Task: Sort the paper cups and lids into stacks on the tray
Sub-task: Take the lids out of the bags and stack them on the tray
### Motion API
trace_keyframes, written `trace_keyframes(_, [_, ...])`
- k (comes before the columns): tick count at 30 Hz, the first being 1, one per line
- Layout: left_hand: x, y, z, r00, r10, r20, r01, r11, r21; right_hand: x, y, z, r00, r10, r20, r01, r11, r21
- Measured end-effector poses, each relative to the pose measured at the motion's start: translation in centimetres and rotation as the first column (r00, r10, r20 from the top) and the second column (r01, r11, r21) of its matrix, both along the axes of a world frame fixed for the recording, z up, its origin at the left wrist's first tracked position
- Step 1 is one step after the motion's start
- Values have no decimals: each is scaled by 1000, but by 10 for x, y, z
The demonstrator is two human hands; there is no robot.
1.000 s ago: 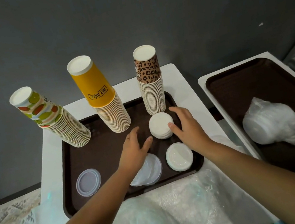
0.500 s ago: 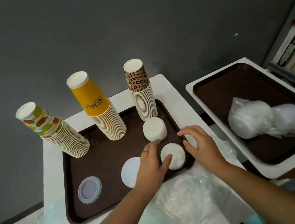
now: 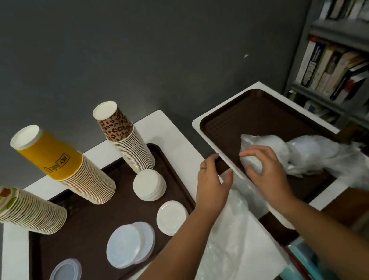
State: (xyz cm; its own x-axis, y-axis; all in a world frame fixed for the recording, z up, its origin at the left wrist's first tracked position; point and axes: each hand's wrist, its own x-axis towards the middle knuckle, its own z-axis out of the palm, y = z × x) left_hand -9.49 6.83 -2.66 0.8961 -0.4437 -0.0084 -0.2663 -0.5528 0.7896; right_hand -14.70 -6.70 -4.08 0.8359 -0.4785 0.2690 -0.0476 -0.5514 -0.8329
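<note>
right hand (image 3: 266, 169): on the second tray (image 3: 260, 111) at 3 o'clock, fingers curled over the near end of a clear plastic bag of white lids (image 3: 304, 155). Looks like a grasp on the bag.
left hand (image 3: 213, 181): hovering between the two trays, fingers loosely curved, holding nothing. Fingertips near the second tray's near-left rim; can't tell if they touch it.
sorting tray (image 3: 89, 220): at 9 o'clock on the white table (image 3: 171, 127).
cups: three inverted stacks along the tray's 12 o'clock side: fruit-print cup stack (image 3: 18, 211), yellow cup stack (image 3: 70, 169), leopard-print cup stack (image 3: 127, 142).
lids: white lid stack (image 3: 149, 184) just in front of the leopard stack; single white lid (image 3: 172, 217) at its 6 o'clock; two overlapped translucent lids (image 3: 130, 244) near the front edge; clear lid (image 3: 64, 278) alone at 7 o'clock.
risk 1: fruit-print and yellow stacks lean hard to the left. A knock on the tray or table as the bag comes across could tip them.
risk 2: bag is limp and grasped at one end, so lids may slide out of the far end or the tail could drag across the short lid stack.
risk 3: overlapped translucent lids aren't squared up; adding on top would likely slip.
hidden: bag contents blurred, count and lid type unclear. Fruit-print stack cut off at the left frame edge. Loose plastic sheet (image 3: 231, 242) covers the table's near edge.
</note>
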Motion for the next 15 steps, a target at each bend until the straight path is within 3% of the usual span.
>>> trace_keyframes(6, [14,-55,-10,992,-12,-126,16,999,30,3,-50,-16,977,-177,-117,182,983,32])
trace_keyframes(11, [19,-88,-23,976,-60,-208,67,997,29,-4,-64,-35,930,-176,-321,222,969,112])
trace_keyframes(15, [19,-106,-33,940,-134,-313,153,988,36,-5,-72,-42,920,-167,-355,233,960,153])
